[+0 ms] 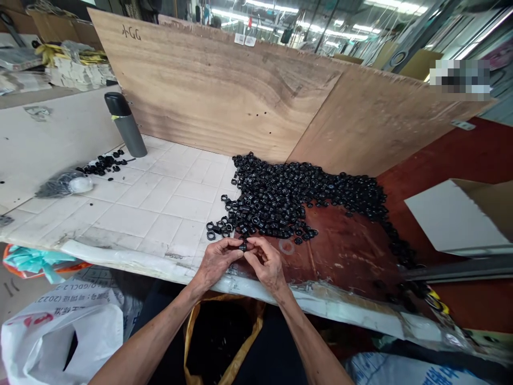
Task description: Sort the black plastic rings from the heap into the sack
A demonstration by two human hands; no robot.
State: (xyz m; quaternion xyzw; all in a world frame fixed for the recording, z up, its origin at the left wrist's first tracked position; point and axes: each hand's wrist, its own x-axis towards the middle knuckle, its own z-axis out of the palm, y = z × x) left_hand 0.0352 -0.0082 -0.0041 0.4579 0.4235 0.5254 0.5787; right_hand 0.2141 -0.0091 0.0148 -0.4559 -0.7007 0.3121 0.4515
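Between my two hands, at the table's front edge, is a small black part (pixel 243 245). My left hand (pixel 218 260) pinches it from the left with thumb and forefinger. From the right, my right hand (pixel 266 263) holds the same part between its fingertips. Just beyond the fingers spreads a large heap of black ring-shaped parts (pixel 276 195), with a few loose rings (pixel 211 231) at its near left side. Below my hands an open yellow-rimmed bag (pixel 190 342) hangs between my legs, with dark contents too dim to make out.
A grey bottle (pixel 130 128) stands at the back left, near small black pieces (pixel 105 164) and a clear plastic bag (pixel 60 183). Plywood boards (pixel 224 91) wall the back. A white box flap (pixel 452 214) is at right, white sacks (pixel 92 315) at lower left.
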